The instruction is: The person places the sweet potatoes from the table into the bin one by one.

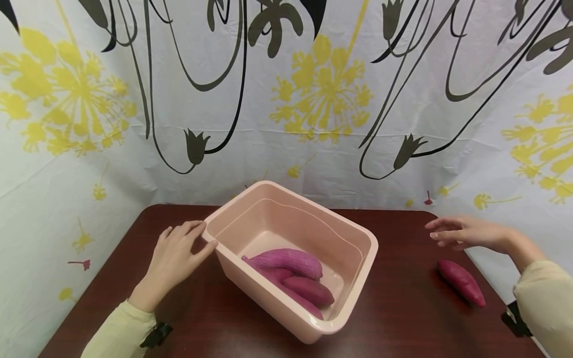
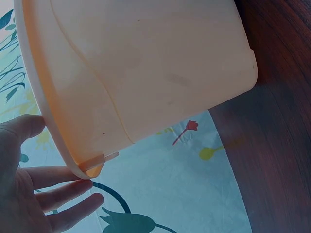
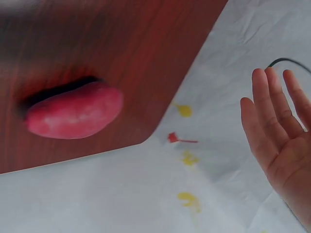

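Observation:
A pale pink plastic bin (image 1: pixel 358 293) stands on the dark table. My left hand (image 1: pixel 176 253) is at its left corner, thumb and index finger gripping the rim from two sides; the left wrist view shows the other fingers (image 2: pixel 75 213) spread below the corner. Inside lie several purple sweet potatoes: a long, curved, lighter one (image 1: pixel 286 261) rests over darker, smoother ones (image 1: pixel 309 291). Another reddish-purple sweet potato (image 1: pixel 461 282) lies on the table at the right. Above and beyond it my right hand (image 1: pixel 476 233) hovers with fingers extended, holding nothing.
The dark red-brown table (image 1: pixel 394 318) has its right edge close beside the lone sweet potato. A white cloth (image 1: pixel 250 149) with yellow and dark plant prints hangs behind and at both sides of the table.

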`<state>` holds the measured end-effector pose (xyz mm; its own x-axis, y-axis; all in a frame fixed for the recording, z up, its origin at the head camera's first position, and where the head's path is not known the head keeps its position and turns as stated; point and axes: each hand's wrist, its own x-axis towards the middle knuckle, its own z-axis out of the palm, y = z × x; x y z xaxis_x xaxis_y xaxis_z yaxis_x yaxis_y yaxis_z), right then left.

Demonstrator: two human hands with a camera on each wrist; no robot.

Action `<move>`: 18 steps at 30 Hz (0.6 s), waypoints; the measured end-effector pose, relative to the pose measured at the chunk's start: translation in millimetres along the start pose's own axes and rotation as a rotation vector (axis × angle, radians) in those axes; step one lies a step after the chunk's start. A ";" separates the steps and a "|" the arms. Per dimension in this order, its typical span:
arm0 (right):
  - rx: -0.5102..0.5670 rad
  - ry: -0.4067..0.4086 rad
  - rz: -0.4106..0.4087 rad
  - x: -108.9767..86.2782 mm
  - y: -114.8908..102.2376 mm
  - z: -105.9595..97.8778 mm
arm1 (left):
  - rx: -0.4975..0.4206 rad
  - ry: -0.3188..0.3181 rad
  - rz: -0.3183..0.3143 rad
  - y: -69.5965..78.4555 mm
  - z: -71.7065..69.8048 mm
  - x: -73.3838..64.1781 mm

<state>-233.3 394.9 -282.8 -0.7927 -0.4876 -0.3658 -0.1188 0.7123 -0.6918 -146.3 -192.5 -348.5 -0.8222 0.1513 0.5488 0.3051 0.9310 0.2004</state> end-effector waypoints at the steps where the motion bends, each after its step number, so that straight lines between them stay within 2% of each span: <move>1: 0.005 0.001 0.005 -0.7 4.0 -0.6 | -0.001 0.000 -0.001 0.0 0.0 -0.1; 11: 0.073 0.025 0.061 -7.3 45.9 -1.4 | -0.003 0.000 0.002 -1.2 1.0 -1.3; 18: 0.053 0.110 0.098 -6.3 68.3 6.2 | -0.001 0.008 0.007 -2.2 1.7 -1.1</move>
<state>-232.7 443.4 -331.6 -0.8598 -0.3567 -0.3653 -0.0079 0.7247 -0.6890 -146.8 -194.1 -350.9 -0.8160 0.1549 0.5569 0.3113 0.9295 0.1976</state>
